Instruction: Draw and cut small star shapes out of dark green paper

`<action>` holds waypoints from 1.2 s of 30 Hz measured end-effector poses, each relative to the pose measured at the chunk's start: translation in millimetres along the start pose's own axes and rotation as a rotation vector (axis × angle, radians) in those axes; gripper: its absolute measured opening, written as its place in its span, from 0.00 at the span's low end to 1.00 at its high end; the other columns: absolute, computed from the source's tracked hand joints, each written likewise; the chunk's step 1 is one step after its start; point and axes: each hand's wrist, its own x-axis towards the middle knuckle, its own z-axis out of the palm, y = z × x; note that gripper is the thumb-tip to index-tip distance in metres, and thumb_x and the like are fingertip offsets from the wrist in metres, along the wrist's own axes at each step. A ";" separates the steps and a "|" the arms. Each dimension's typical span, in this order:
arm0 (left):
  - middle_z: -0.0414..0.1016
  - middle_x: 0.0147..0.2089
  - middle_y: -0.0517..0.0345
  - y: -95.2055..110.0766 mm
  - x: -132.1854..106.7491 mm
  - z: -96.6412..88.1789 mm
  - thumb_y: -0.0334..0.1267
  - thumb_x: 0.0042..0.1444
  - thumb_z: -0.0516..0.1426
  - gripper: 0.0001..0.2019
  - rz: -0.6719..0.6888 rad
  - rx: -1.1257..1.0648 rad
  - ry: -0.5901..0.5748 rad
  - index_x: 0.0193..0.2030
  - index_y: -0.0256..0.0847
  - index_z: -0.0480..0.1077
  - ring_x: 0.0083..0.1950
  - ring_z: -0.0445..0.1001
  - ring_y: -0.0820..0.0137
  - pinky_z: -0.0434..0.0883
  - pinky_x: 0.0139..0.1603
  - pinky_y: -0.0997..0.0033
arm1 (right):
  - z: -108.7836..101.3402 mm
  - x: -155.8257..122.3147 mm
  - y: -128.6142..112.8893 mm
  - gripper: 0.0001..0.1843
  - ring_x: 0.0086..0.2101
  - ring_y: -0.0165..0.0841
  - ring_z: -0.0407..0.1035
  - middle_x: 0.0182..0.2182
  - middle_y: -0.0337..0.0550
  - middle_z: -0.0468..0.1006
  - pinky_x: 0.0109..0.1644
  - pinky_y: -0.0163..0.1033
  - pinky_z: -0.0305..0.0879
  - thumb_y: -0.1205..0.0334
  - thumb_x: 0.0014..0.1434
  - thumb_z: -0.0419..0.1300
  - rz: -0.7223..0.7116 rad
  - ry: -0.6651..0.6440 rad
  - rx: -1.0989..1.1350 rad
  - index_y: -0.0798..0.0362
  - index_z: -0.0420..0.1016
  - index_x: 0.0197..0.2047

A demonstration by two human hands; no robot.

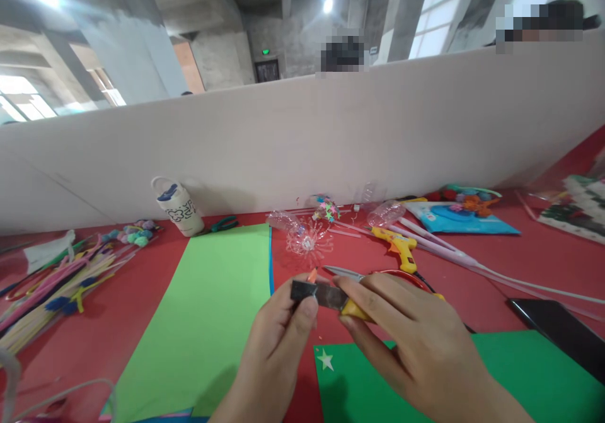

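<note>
My left hand [278,338] pinches the dark blade end of a yellow-handled utility knife [331,297], thumb on top, with a small orange piece [312,275] just above the fingers. My right hand [416,341] is closed on the knife's yellow handle. Both hands hover over the red table [472,272], between a light green sheet [208,309] and a dark green sheet [510,372] with a star-shaped hole [325,360]. Just behind the hands lie scissors [345,273] with a red loop.
A cut clear plastic bottle piece [305,240], a yellow glue gun [401,246] and pink tubes [454,253] lie beyond. Pipe cleaners [51,290] and pompoms [137,232] are at left, a white bottle [178,207] by the white partition [302,139], a black phone [562,335] at right.
</note>
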 end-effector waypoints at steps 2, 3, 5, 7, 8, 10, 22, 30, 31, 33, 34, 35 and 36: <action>0.56 0.25 0.65 -0.2 0.7 -1.2 0.49 0.59 0.53 0.16 -0.009 0.003 -0.019 0.45 0.41 0.73 0.25 0.51 0.75 0.52 0.25 0.75 | 0.5 -0.7 0.1 0.14 0.32 0.39 0.69 0.33 0.49 0.75 0.30 0.41 0.64 0.64 0.64 0.53 -0.004 0.006 -0.022 0.58 0.69 0.51; 0.55 0.24 0.65 -0.1 0.9 -1.7 0.49 0.60 0.53 0.16 -0.016 0.003 -0.022 0.46 0.42 0.73 0.24 0.50 0.75 0.52 0.25 0.75 | 0.6 -1.0 0.0 0.14 0.32 0.39 0.69 0.33 0.49 0.75 0.30 0.41 0.64 0.64 0.64 0.53 -0.005 0.009 -0.033 0.58 0.69 0.51; 0.55 0.24 0.66 0.6 1.2 -2.2 0.50 0.59 0.53 0.17 -0.028 0.008 -0.022 0.46 0.42 0.72 0.23 0.49 0.75 0.52 0.24 0.75 | 0.6 -1.5 -0.3 0.14 0.33 0.39 0.69 0.34 0.49 0.75 0.31 0.41 0.64 0.65 0.64 0.53 -0.008 0.020 -0.054 0.58 0.69 0.51; 0.55 0.23 0.66 1.1 1.5 -2.2 0.50 0.59 0.53 0.17 -0.032 0.019 -0.017 0.46 0.41 0.72 0.23 0.48 0.75 0.51 0.24 0.74 | 0.5 -1.7 -0.6 0.14 0.33 0.39 0.69 0.33 0.49 0.75 0.31 0.41 0.64 0.65 0.63 0.54 -0.016 0.032 -0.066 0.59 0.69 0.51; 0.55 0.23 0.66 1.3 1.7 -2.0 0.50 0.59 0.53 0.17 -0.033 0.028 -0.013 0.46 0.41 0.72 0.23 0.48 0.75 0.51 0.24 0.74 | 0.5 -1.8 -0.7 0.14 0.33 0.39 0.69 0.33 0.49 0.75 0.31 0.40 0.64 0.65 0.63 0.54 -0.017 0.036 -0.067 0.58 0.69 0.51; 0.54 0.23 0.66 1.4 2.0 -1.3 0.50 0.59 0.53 0.16 -0.038 0.048 -0.001 0.43 0.40 0.72 0.23 0.48 0.75 0.51 0.24 0.75 | 0.6 -2.0 -0.6 0.14 0.33 0.38 0.69 0.33 0.49 0.75 0.30 0.40 0.63 0.65 0.63 0.54 -0.008 0.031 -0.053 0.58 0.69 0.51; 0.51 0.22 0.67 -1.7 3.4 -1.1 0.49 0.59 0.52 0.15 -0.005 0.182 0.052 0.31 0.40 0.68 0.22 0.47 0.76 0.50 0.23 0.75 | -0.2 0.1 -1.4 0.13 0.31 0.37 0.70 0.32 0.48 0.75 0.29 0.38 0.62 0.63 0.66 0.50 0.012 0.022 -0.078 0.58 0.69 0.50; 0.58 0.24 0.65 3.7 5.4 3.5 0.48 0.58 0.53 0.14 0.042 0.216 0.121 0.30 0.39 0.70 0.25 0.51 0.75 0.54 0.27 0.74 | 0.7 0.2 -4.7 0.14 0.28 0.37 0.70 0.30 0.47 0.75 0.26 0.38 0.61 0.62 0.66 0.50 0.030 0.040 -0.111 0.58 0.70 0.49; 0.60 0.25 0.64 4.5 5.6 3.6 0.47 0.58 0.53 0.14 0.050 0.225 0.126 0.30 0.39 0.70 0.26 0.53 0.75 0.55 0.28 0.74 | 1.7 -0.3 -5.0 0.13 0.29 0.37 0.70 0.30 0.47 0.75 0.26 0.38 0.61 0.62 0.66 0.51 0.030 0.050 -0.122 0.58 0.71 0.49; 0.61 0.25 0.63 5.7 6.2 3.0 0.47 0.59 0.52 0.15 0.056 0.237 0.124 0.30 0.39 0.69 0.27 0.55 0.74 0.56 0.29 0.74 | 4.1 -0.9 -4.5 0.13 0.30 0.38 0.71 0.31 0.48 0.76 0.28 0.39 0.63 0.62 0.65 0.52 0.049 0.080 -0.137 0.58 0.70 0.49; 0.60 0.25 0.64 6.0 6.6 2.5 0.48 0.59 0.52 0.15 0.050 0.240 0.119 0.30 0.39 0.69 0.27 0.55 0.74 0.56 0.29 0.74 | 5.3 -1.0 -3.7 0.13 0.30 0.38 0.71 0.31 0.48 0.76 0.29 0.39 0.64 0.63 0.65 0.52 0.067 0.097 -0.138 0.59 0.70 0.50; 0.59 0.25 0.64 6.1 7.1 2.0 0.49 0.60 0.51 0.16 0.037 0.238 0.115 0.30 0.39 0.68 0.27 0.54 0.74 0.55 0.28 0.74 | 6.1 -1.0 -2.5 0.14 0.31 0.38 0.71 0.32 0.48 0.76 0.30 0.40 0.65 0.63 0.65 0.53 0.093 0.116 -0.136 0.59 0.70 0.50; 0.58 0.24 0.65 6.0 7.7 1.6 0.49 0.60 0.51 0.15 0.018 0.228 0.112 0.31 0.39 0.68 0.26 0.53 0.75 0.54 0.27 0.74 | 6.5 -1.0 -1.1 0.14 0.30 0.37 0.71 0.32 0.48 0.76 0.31 0.40 0.65 0.63 0.65 0.53 0.123 0.129 -0.131 0.59 0.70 0.50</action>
